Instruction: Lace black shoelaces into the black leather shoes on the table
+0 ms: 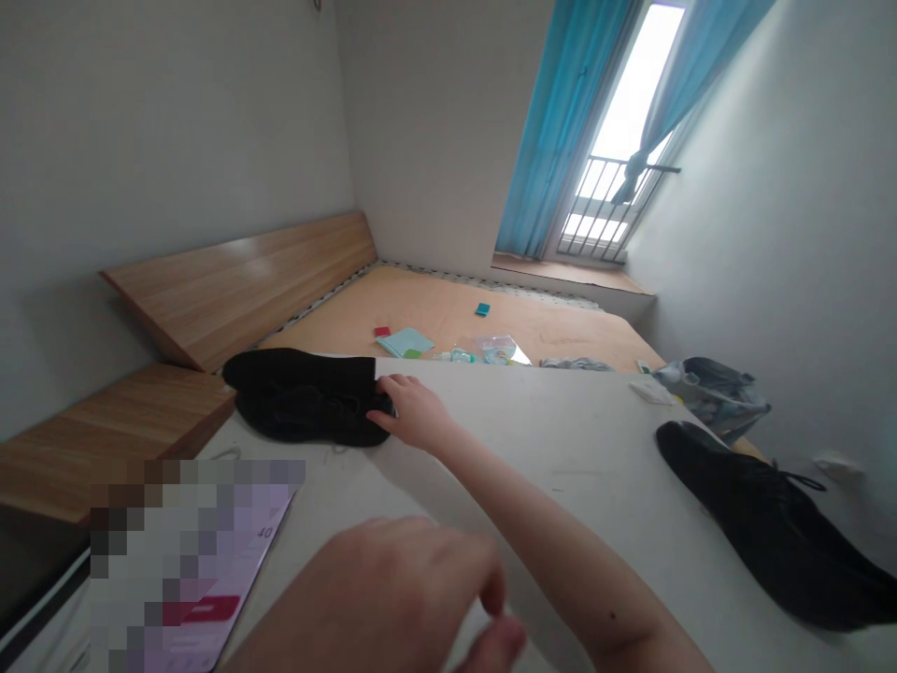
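White table [581, 430] holds two black shoes [308, 411], right hand [415, 411] apparently gripping one.

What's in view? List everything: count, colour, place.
Table: one, white, foreground
Leftmost shoe: one, black, left
Rightmost shoe: one, black, right
Blurred panel: one, lilac, near left
Bed: one, peach, beyond table
Small items: several, multicoloured, on bed
Bundle: one, grey, bed's near edge
Wrapper: one, white, beyond rightmost shoe
Headboard: one, brown, far left
Wooden surface: one, brown, left
Plastic bag: one, grey, right
Window: one, bright, upper right
Curtains: two, blue, beside window
Walls: three, whitish, around
Right hand: one, bare, holding leftmost shoe
Left hand: one, bare, foreground
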### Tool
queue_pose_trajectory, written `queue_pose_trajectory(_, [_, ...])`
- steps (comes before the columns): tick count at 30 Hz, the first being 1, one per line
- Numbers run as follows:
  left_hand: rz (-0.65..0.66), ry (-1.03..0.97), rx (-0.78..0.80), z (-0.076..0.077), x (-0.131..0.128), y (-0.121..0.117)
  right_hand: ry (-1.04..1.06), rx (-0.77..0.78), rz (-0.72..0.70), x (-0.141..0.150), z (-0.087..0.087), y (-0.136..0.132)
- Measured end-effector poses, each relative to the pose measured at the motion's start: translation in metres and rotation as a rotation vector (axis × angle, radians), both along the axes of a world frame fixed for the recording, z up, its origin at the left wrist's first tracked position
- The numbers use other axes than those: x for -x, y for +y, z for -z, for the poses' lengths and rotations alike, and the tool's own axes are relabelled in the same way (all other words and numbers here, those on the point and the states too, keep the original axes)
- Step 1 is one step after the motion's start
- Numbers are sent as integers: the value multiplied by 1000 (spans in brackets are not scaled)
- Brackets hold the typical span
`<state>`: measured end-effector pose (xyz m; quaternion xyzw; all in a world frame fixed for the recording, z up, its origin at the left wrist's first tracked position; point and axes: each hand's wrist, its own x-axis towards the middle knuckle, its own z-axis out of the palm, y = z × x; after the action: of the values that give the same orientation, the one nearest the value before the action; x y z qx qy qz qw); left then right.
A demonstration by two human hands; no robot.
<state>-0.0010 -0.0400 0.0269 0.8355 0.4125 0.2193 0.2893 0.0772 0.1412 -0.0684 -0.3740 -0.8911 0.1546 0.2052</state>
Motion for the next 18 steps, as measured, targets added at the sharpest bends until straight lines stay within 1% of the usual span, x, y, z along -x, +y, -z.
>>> queue_pose_trajectory(3, [-271,285,-106,-6,17,18,-7,36,38,-18,2,-24])
queue_pose_trajectory(4, [-379,397,-115,-5,23,27,-9,47,66,-28,2,-37])
queue_pose_trajectory(5, [-455,503,-120,-3,30,36,-9,52,107,-40,2,-51])
queue_pose_trajectory(6, [-505,583,-151,1,35,45,-8,54,149,-52,1,-66])
queue_pose_trajectory(8, [-531,706,-209,12,39,61,-10,60,219,-78,0,-100])
queue_pose_trajectory(9, [-537,743,-201,19,37,67,0,59,248,-91,-1,-117])
queue_pose_trajectory(10, [-509,754,-174,25,34,71,2,51,263,-102,0,-133])
queue_pose_trajectory(11, [-455,745,-131,30,29,73,8,33,281,-112,2,-148])
queue_pose_trajectory(13, [-297,685,-31,38,17,71,34,-24,279,-125,11,-174])
queue_pose_trajectory(15, [-183,628,18,42,6,63,79,-197,312,-131,27,-194])
queue_pose_trajectory(17, [-142,619,16,43,-3,54,94,-413,342,-133,44,-207])
queue_pose_trajectory(18, [-127,625,12,43,-7,51,87,-494,341,-133,52,-213])
